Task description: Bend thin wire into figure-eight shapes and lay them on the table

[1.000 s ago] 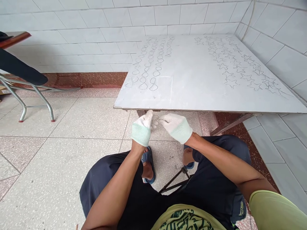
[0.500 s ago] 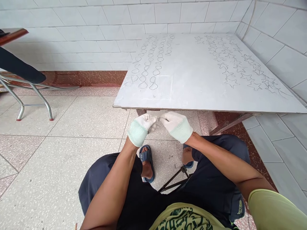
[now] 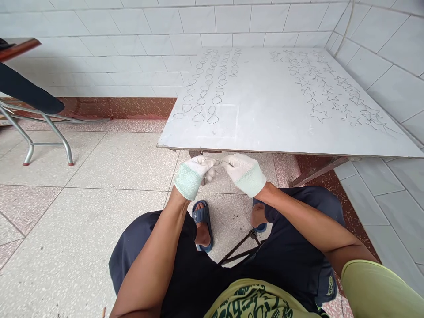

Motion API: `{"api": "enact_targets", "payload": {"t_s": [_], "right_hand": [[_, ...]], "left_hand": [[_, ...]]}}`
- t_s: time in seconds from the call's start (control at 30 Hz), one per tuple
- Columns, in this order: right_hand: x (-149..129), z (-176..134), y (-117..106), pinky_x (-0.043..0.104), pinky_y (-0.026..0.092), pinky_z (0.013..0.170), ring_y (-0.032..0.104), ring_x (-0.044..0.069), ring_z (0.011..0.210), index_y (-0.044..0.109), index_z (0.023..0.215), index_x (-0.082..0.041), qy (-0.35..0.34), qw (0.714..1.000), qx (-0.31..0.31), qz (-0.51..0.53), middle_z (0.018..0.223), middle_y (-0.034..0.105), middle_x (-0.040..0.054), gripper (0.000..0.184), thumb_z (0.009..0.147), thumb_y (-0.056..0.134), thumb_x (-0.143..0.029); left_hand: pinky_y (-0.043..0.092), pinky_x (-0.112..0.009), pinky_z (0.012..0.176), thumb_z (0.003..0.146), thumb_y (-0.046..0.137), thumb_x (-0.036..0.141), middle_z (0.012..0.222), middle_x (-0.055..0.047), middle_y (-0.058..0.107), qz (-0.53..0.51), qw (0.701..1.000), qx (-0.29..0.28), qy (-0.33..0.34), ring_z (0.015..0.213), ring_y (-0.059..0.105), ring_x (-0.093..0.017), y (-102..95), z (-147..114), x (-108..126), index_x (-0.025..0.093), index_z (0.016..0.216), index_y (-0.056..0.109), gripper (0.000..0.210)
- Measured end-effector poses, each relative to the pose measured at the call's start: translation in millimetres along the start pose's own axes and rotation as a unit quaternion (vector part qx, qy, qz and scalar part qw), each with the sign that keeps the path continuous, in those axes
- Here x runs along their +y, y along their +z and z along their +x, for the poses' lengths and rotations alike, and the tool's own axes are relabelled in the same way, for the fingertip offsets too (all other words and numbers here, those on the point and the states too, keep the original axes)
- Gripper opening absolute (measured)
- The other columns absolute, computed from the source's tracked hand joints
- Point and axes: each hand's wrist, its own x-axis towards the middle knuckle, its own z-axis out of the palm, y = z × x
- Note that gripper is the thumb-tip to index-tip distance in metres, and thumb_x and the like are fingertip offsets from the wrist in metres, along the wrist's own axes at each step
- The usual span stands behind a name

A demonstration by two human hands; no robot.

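Both hands wear white gloves with pale green cuffs and meet just in front of the table's near edge. My left hand (image 3: 195,171) is closed in a pinch on a thin wire (image 3: 200,151), whose end sticks up above the fingers. Close beside it, my right hand (image 3: 243,170) pinches at the same thin wire between thumb and forefinger. Most of the wire's shape is hidden by the gloves or too fine to make out. On the white table (image 3: 268,128) beyond lie figure-eight wire shapes (image 3: 213,115) in rows at left and star-shaped wires (image 3: 319,115) at right.
A tiled wall (image 3: 232,20) stands behind the table and another at the right. A folding metal stool (image 3: 49,145) with a person's dark-clothed leg (image 3: 29,90) is at far left. A dark tripod-like stand (image 3: 241,247) is between my slippered feet.
My left hand has turned slightly and shifted a little left, and the wire end above it now leans and curves. The right hand stays nearly in place. The shapes on the table are unchanged.
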Motion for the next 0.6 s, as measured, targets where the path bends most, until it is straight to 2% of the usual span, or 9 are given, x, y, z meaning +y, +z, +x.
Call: {"api": "enact_targets", "payload": {"t_s": [0.1, 0.2, 0.37, 0.43, 0.5, 0.6], "right_hand": [[2.9, -1.8, 3.3, 0.03, 0.043, 0.086, 0.066, 0.021, 0.094, 0.085, 0.11, -0.025, -0.034, 0.999, 0.017, -0.038, 0.099, 0.08, 0.0044, 0.03, 0.105, 0.056, -0.021], [9.0, -1.8, 5.5, 0.032, 0.04, 0.082, 0.062, 0.022, 0.088, 0.085, 0.113, -0.024, -0.07, 0.993, 0.012, -0.092, 0.088, 0.076, 0.0058, 0.032, 0.106, 0.054, -0.022], [17.2, 1.1, 3.2, 0.035, 0.035, 0.08, 0.057, 0.022, 0.083, 0.083, 0.113, -0.021, -0.12, 0.984, -0.02, -0.128, 0.083, 0.072, 0.0071, 0.034, 0.106, 0.05, -0.021], [16.7, 2.4, 0.6, 0.034, 0.035, 0.08, 0.057, 0.022, 0.083, 0.083, 0.108, -0.022, -0.1, 0.988, -0.024, -0.117, 0.085, 0.072, 0.0065, 0.033, 0.105, 0.05, -0.02], [13.9, 3.6, -2.6, 0.033, 0.035, 0.078, 0.058, 0.021, 0.084, 0.082, 0.097, -0.023, -0.05, 0.995, -0.018, -0.089, 0.085, 0.072, 0.0047, 0.033, 0.105, 0.05, -0.021], [7.9, 4.8, -7.3, 0.031, 0.035, 0.074, 0.059, 0.017, 0.078, 0.077, 0.082, -0.023, 0.015, 0.999, -0.013, -0.031, 0.079, 0.071, 0.0002, 0.036, 0.105, 0.05, -0.021]], "left_hand": [[0.044, -0.026, 0.05, 0.073, 0.089, 0.053, 0.052, 0.001, 0.062, -0.021, 1.0, 0.016, -0.003, 0.047, 0.055, -0.012, 2.0, 0.3, -1.8, 0.018, 0.081, 0.071, 0.041], [0.041, -0.025, 0.047, 0.067, 0.092, 0.054, 0.049, 0.002, 0.059, -0.056, 0.998, 0.012, -0.017, 0.046, 0.053, -0.011, 5.1, -0.9, -0.7, 0.017, 0.075, 0.07, 0.044], [0.056, -0.029, 0.061, 0.056, 0.1, 0.048, 0.051, 0.004, 0.059, -0.136, 0.99, 0.003, -0.024, 0.045, 0.048, -0.008, 10.5, -3.8, 5.1, 0.017, 0.072, 0.069, 0.047], [0.058, -0.031, 0.066, 0.056, 0.1, 0.049, 0.051, 0.004, 0.06, -0.134, 0.991, -0.01, -0.028, 0.046, 0.049, -0.008, 10.1, -3.9, 6.4, 0.016, 0.072, 0.069, 0.048], [0.057, -0.032, 0.064, 0.059, 0.098, 0.053, 0.055, 0.002, 0.063, -0.112, 0.993, -0.022, -0.033, 0.048, 0.053, -0.01, 7.6, -3.6, 6.9, 0.016, 0.075, 0.069, 0.05], [0.051, -0.031, 0.059, 0.069, 0.092, 0.058, 0.076, -0.006, 0.075, -0.082, 0.996, -0.027, -0.037, 0.058, 0.063, -0.014, 1.7, -4.3, 7.5, 0.015, 0.09, 0.073, 0.052]]}}
